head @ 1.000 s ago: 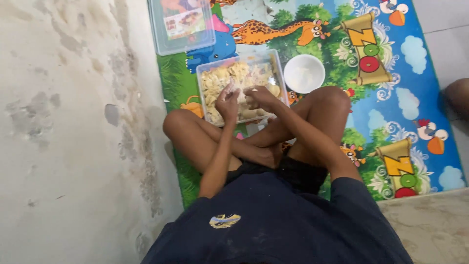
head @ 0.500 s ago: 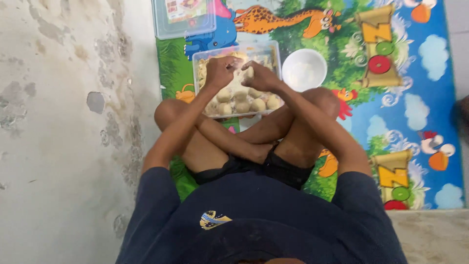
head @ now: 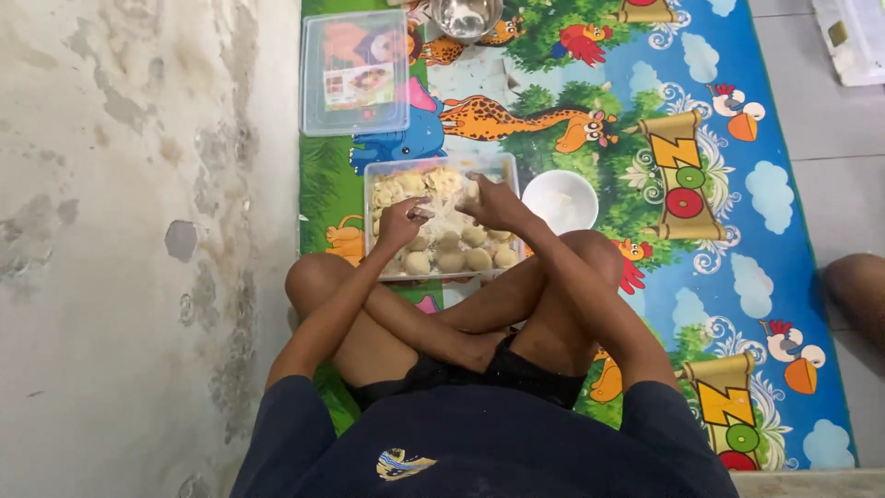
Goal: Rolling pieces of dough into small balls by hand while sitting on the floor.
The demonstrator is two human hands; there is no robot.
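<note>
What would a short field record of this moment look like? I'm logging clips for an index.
setting: person sits cross-legged on a play mat beside a worn concrete floor
left hand: over the tub, grip on a dough piece
right hand: over the tub, fingers at the same piece
tub contents: round dough balls in rows
nearby: white bowl, clear lid, metal bowl

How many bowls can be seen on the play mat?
2. A white bowl sits right beside the clear container of dough balls. A metal bowl is at the mat's far edge, partly cut off by the frame; more may lie outside the view.
</note>
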